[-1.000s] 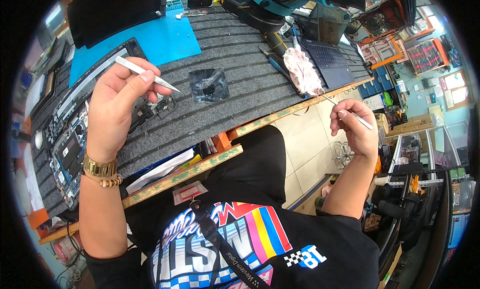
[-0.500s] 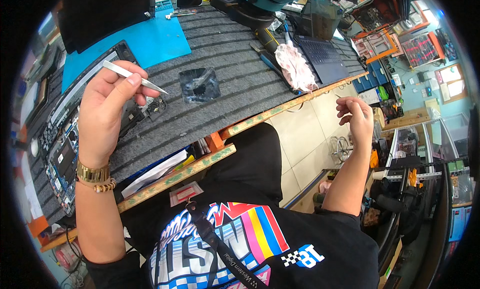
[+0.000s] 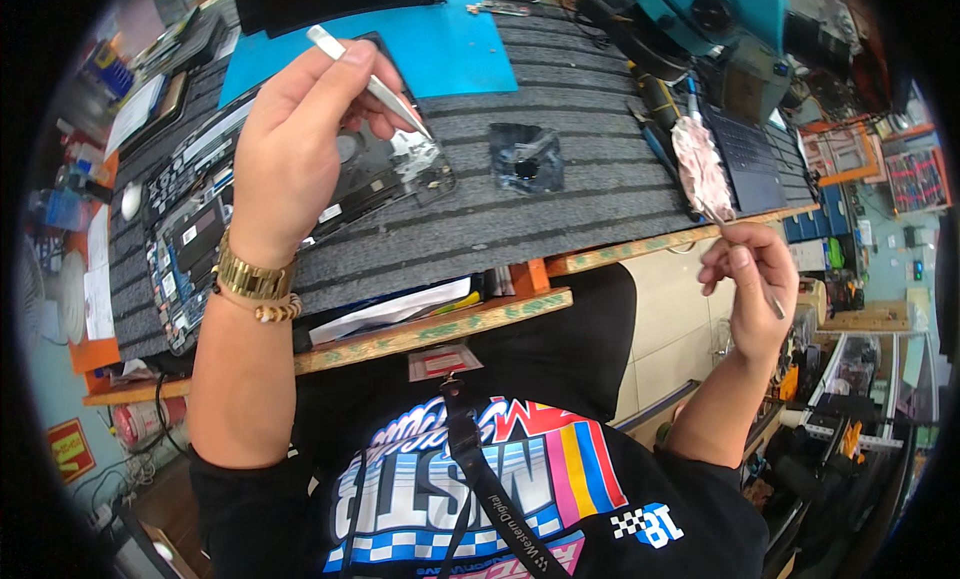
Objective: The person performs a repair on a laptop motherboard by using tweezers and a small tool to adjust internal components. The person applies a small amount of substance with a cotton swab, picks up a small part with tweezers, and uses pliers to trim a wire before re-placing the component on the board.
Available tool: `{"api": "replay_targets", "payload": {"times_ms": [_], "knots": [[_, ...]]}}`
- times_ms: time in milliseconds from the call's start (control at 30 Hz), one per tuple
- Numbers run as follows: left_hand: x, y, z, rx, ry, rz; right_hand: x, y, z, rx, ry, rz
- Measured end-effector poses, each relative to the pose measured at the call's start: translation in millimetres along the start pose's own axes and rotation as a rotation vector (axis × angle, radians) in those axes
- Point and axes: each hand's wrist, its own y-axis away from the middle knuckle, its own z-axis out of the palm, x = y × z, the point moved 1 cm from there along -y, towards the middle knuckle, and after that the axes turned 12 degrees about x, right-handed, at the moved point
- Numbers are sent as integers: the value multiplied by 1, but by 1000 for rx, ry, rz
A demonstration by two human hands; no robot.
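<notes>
My left hand (image 3: 300,144) pinches metal tweezers (image 3: 393,97), their tips pointing down and to the right. They hover over the corner of an opened laptop chassis (image 3: 360,184), whose circuit boards and black battery-like block are exposed; my hand and forearm hide part of it. Off the table's front edge at the right, my right hand (image 3: 755,289) has its fingers closed round a thin metal tool (image 3: 775,304) with a narrow tip. Its exact kind I cannot make out. To the right of the chassis lies a small dark, shiny pouch (image 3: 527,159) with a black round spot.
A blue mat (image 3: 450,69) lies at the back under a black screen (image 3: 330,4). A teal microscope (image 3: 700,14) stands at the back right. Near it are a crumpled pinkish cloth (image 3: 702,169), pliers (image 3: 660,144) and a dark laptop (image 3: 750,159). The wooden table edge (image 3: 440,329) runs before me.
My view has shifted left, so the table appears further right. The tweezers tips are now over the chassis corner. The right hand's thin tool shows more clearly.
</notes>
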Motion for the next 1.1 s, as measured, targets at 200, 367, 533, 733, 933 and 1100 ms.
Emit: {"api": "replay_targets", "payload": {"times_ms": [200,367,533,733,933,1100], "knots": [[4,4,-3,67,-104,-17,15,-10,95,-135,-199,34],[7,9,3,-118,-379,-79,48,-36,129,-50,-352,2],[19,15,8,-279,-631,-83,59,-41,145,-13,-349,-113],[10,21,12,-257,-578,-90,66,-37,143,41,-524,-18],[13,21,14,-296,-603,-129,76,-44,129,-101,-645,-27],[14,21,13,-300,-574,-119,72,-42,128,-171,-870,152]]}}
